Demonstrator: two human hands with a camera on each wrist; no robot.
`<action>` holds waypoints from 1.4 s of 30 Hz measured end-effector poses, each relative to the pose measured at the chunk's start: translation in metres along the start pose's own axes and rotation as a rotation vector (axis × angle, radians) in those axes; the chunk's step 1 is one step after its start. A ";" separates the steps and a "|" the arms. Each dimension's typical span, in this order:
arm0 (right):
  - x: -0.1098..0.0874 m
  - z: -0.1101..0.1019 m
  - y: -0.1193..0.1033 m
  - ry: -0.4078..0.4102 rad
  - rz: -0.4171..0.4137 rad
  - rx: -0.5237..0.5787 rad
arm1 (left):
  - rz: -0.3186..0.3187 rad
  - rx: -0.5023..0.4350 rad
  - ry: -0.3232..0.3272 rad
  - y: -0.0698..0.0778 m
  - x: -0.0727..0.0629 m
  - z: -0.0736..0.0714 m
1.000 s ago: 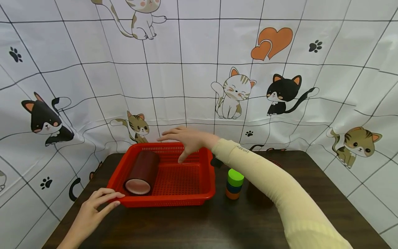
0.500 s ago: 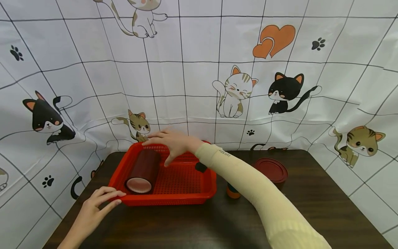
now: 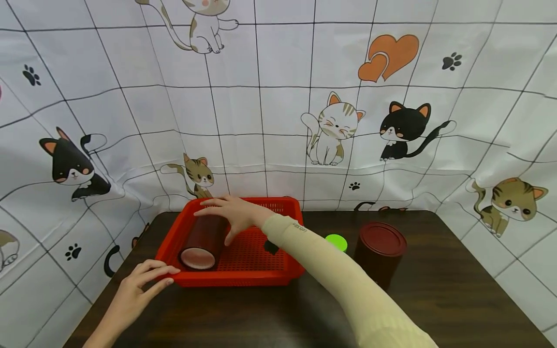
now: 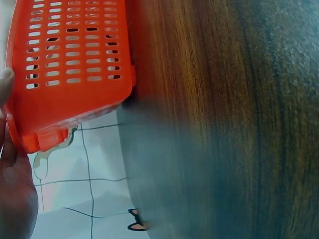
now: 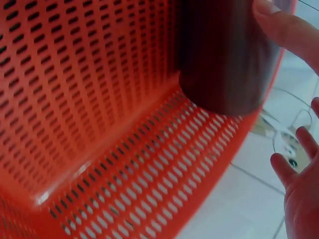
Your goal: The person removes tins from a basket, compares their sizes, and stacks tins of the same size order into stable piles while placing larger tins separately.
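Observation:
A brown cylindrical canister (image 3: 204, 238) lies on its side along the left of a red plastic basket (image 3: 235, 278), its pale round end facing me. Fingers of my left hand (image 3: 136, 290) hold the basket's rim at the near left corner; the left wrist view has the thumb and fingers about that rim. Over the canister's far part reaches my right hand (image 3: 237, 216), fingers spread and thumb to the right of it. In the right wrist view the thumb overlaps the canister's side, and whether it touches I cannot tell. The other fingers stand apart beyond the basket's edge.
Right of the basket stands an upright brown canister (image 3: 383, 251) with a dark red lid. A bright green round top (image 3: 336, 242) shows behind my right sleeve, which hides the rest of it. A cat-print sheet (image 3: 278, 111) hangs behind the dark wooden table (image 3: 243, 319).
My right hand has moved left and down, from over the basket's middle to over the lying canister. The upright canister has come into view from behind the sleeve. My left hand keeps its place.

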State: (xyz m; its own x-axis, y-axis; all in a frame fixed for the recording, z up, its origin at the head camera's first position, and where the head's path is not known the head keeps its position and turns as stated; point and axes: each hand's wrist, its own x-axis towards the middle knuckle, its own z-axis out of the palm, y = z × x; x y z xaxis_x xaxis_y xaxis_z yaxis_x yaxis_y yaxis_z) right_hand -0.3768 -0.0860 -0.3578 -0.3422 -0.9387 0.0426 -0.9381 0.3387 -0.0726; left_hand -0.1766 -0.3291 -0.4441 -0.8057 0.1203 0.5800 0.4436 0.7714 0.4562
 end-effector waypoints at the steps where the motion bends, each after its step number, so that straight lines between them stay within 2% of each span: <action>1: 0.002 0.004 -0.002 -0.004 -0.012 -0.001 | 0.002 0.000 -0.002 0.000 0.000 0.001; 5: 0.011 0.016 -0.010 -0.034 -0.080 0.000 | 0.015 0.003 0.009 -0.001 -0.002 0.002; 9: 0.017 0.025 -0.017 -0.070 -0.105 -0.001 | 0.029 0.002 0.014 -0.002 -0.002 0.002; 15: 0.017 0.034 -0.019 -0.130 -0.071 -0.025 | 0.024 0.001 0.004 0.000 -0.001 0.003; 21: 0.010 0.032 -0.019 -0.112 0.010 -0.107 | 0.013 0.003 -0.004 0.001 -0.001 0.002; 31: 0.006 0.027 -0.019 -0.087 -0.027 -0.285 | 0.008 0.003 0.006 0.001 -0.002 0.002; 34: 0.007 0.029 -0.017 -0.101 -0.044 -0.258 | 0.013 -0.003 0.009 0.002 -0.002 0.002; 39: 0.008 0.031 -0.014 -0.155 -0.049 -0.118 | 0.022 -0.001 0.014 0.002 -0.001 0.003; 42: 0.006 0.031 -0.014 -0.157 -0.056 -0.127 | 0.023 0.001 0.012 0.001 0.000 0.003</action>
State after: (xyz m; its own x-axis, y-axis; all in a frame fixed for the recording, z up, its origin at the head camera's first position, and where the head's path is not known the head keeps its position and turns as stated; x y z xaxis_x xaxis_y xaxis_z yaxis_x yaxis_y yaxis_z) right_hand -0.3638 -0.0986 -0.3877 -0.2860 -0.9515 -0.1138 -0.9581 0.2817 0.0520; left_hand -0.1773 -0.3265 -0.4452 -0.7903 0.1304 0.5987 0.4618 0.7689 0.4422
